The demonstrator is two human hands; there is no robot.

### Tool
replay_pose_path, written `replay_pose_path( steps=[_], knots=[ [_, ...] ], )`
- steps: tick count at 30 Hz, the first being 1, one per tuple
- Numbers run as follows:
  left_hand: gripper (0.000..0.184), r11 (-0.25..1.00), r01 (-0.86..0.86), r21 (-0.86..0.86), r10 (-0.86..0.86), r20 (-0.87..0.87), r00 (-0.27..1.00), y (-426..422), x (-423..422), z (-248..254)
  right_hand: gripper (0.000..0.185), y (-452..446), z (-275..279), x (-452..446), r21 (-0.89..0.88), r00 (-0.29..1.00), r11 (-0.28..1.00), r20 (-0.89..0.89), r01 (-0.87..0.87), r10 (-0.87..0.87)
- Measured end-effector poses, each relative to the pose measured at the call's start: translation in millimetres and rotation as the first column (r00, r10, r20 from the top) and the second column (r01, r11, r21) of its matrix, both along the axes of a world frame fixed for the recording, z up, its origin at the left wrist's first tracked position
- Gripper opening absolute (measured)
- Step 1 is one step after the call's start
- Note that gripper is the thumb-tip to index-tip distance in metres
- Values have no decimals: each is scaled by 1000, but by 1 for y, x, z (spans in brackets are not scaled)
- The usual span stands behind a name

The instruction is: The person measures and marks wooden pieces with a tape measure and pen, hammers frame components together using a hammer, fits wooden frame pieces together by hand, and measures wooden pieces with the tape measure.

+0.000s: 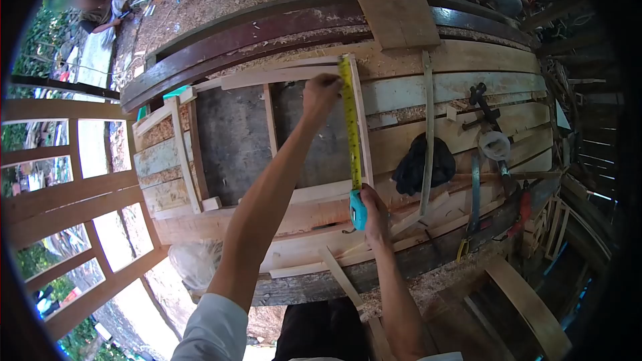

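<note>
A yellow tape blade (351,124) lies stretched along the right end bar (362,117) of a wooden frame, running from its far corner to its near side. My right hand (375,214) is wrapped round the teal tape case (359,210) at the near end. At the far end my left hand (324,92) has its fingers pinched at the blade's edge, close to the frame's far corner. Inside the frame, a dark panel (231,135) shows on both sides of a thin wooden crossbar (269,117).
On the plank bench (394,97) to the right are a dark cloth (424,166), a black clamp-like tool (485,103), a tape roll (495,146) and a saw (475,194). A square board (399,20) lies beyond. Another person (100,12) is at the far left.
</note>
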State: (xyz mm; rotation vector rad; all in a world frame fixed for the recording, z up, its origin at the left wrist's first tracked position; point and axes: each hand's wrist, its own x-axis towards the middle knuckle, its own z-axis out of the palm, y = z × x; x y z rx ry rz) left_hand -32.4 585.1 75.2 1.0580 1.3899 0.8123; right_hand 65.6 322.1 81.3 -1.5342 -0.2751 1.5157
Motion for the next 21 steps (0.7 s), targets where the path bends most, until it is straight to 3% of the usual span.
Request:
replay_pose_path(
  steps=[1, 3, 5, 7, 9, 12, 21],
  knots=[
    [25, 1000, 3, -9, -3, 0, 1000, -6, 2, -5, 46, 7, 1, -1, -56, 998, 997, -19, 51, -52],
    [25, 985, 165, -42, -163, 44, 986, -17, 3, -16, 44, 23, 5, -4, -152, 996, 985, 9, 86, -86],
    [24, 986, 127, -104, -119, 82, 989, -26, 6, -25, 43, 33, 8, -6, -247, 993, 962, 47, 117, -109],
    [24, 982, 87, -166, -67, 120, 990, -32, 8, -25, 44, 37, 6, -8, -170, 988, 979, 120, 116, -96],
    [23, 981, 170, -91, -173, -17, 985, -37, 5, -26, 44, 34, -2, -9, -160, 991, 981, 94, 112, -98],
    [21, 995, 97, -24, -97, 32, 995, -42, 10, -39, 44, 30, -9, -15, -120, 990, 986, 88, 119, -109],
    [25, 992, 74, -101, -76, -17, 997, -37, 11, -67, 49, 35, -13, -7, -97, 972, 994, 234, 53, -29]
  ],
)
